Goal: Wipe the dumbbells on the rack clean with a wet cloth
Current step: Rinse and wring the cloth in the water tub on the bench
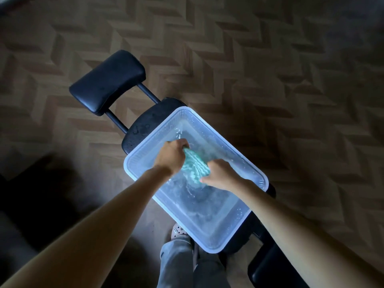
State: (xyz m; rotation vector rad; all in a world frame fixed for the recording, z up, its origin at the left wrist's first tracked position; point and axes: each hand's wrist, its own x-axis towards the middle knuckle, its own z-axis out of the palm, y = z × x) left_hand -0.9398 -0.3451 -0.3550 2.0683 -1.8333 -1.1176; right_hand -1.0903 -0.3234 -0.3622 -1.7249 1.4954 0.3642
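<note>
Teal-and-white striped cloth (194,169): bunched between two fists, low in a translucent rectangular plastic tub (154,136) of water. Whether it is dipped or just above the surface cannot be told.
Tub: sits on a black padded bench (108,80) over a herringbone wood floor (291,80).
Left hand (171,157): fingers curled round the cloth's far end.
Right hand (221,175): fingers curled round its near end. Fingertips of both hands are hidden under the knuckles.
Water: rippled and splashed beneath the cloth.
Step, as judged: wetting or wringing.
Dumbbells and rack: not in view.
Progress, as judged: preparation only. No wiping is shown, so all the dumbbells remain to be done.
</note>
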